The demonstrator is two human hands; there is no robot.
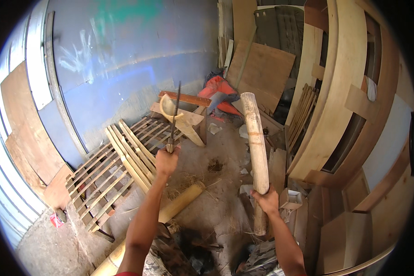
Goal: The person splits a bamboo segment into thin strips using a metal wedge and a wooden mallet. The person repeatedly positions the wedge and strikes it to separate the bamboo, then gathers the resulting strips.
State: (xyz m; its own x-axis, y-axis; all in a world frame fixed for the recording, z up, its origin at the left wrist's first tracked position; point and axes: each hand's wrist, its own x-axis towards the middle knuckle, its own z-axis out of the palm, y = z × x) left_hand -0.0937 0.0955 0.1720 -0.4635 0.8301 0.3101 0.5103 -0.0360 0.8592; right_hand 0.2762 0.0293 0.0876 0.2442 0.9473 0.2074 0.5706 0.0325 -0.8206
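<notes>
My left hand (167, 161) is closed around the handle of a machete (175, 115), its dark narrow blade pointing up and seen almost edge-on. In my right hand (267, 201) is a thick, pale wooden log (255, 142), held upright near its lower end. A brownish band crosses the log partway up. Below and between my arms lies a yellowish bamboo pole (181, 202), partly hidden by my left forearm. Behind the blade, a cut bamboo piece (184, 126) with a hollow end leans by a small wooden bench (193, 118).
A low slatted rack (89, 193) at the left carries several long split bamboo strips (131, 154). Orange and grey cloth (221, 92) lies by the blue-grey wall (133, 50). Wooden panels (326, 115) and a small box (290, 198) stand at the right. Shavings (188, 180) litter the floor.
</notes>
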